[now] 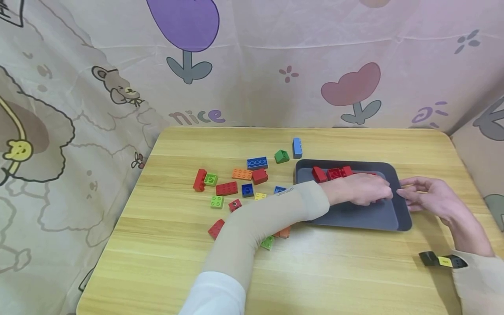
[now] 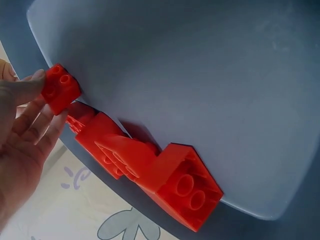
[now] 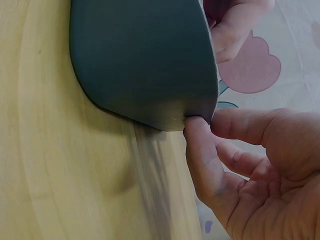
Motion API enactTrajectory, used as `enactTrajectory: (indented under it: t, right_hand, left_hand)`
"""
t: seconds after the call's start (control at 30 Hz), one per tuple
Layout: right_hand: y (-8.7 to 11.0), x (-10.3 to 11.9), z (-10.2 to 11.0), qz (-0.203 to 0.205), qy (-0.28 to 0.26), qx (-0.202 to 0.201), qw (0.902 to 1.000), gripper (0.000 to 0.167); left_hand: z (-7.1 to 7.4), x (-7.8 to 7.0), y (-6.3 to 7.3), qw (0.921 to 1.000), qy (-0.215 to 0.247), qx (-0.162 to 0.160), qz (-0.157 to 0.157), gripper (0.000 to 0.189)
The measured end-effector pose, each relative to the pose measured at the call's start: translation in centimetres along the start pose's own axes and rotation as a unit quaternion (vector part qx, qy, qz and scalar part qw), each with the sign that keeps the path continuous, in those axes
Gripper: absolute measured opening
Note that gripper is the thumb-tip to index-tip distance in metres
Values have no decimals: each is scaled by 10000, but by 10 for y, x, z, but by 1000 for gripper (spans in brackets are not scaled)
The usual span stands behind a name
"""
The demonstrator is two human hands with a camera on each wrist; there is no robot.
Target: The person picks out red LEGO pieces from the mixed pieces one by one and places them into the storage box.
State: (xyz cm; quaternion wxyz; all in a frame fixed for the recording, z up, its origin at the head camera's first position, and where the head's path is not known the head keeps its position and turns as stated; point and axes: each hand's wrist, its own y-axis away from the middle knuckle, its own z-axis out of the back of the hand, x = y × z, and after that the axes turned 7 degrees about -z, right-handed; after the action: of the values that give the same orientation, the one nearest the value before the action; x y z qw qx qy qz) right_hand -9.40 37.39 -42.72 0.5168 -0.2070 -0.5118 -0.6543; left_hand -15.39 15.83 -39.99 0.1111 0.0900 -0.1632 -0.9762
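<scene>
Head view: left hand (image 1: 370, 189) pinches red studded brick (image 2: 60, 89) over gray tray (image 1: 354, 217); right hand (image 1: 435, 199) pinches tray's edge, three o'clock. Likely placing; next calls for gentle release.

Head view: high on the near side, facing far and down across table (image 1: 157, 245). Left wrist: close above tray (image 2: 200, 75) floor. Right wrist: close at tray's right end. All share tray.

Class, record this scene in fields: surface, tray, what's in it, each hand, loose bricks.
surface: wood-grain table
container: dark gray tray
contents: red bricks along its far side
left hand: holds a red brick at the tray
right hand: pinches the tray's right rim
loose bricks: red, orange, yellow, green and blue, mostly left of the tray
</scene>
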Motion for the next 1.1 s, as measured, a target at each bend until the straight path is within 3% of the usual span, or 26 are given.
enactTrajectory:
  t: [0.33,0.5,0.7,0.9,1.1]
  right_hand:
    - [0,-1,0,27,17,-28,10000,22]
    - [-1,-2,-1,27,-46,9,10000,23]
    - [-2,-2,0,18,-79,36,10000,26]
    - [-2,-2,1,12,77,0,10000,16]
    - [-1,-1,1,-32,127,-38,9999,15]
  left_hand:
    - [-2,2,-5,9995,-270,-119,-99,30]
    - [-1,2,-3,9999,-155,-47,-6,36]
    - [1,2,4,10000,-17,4,90,50]
    - [4,3,12,9998,-2,84,198,53]
    - [7,6,26,9998,-14,-51,189,68]
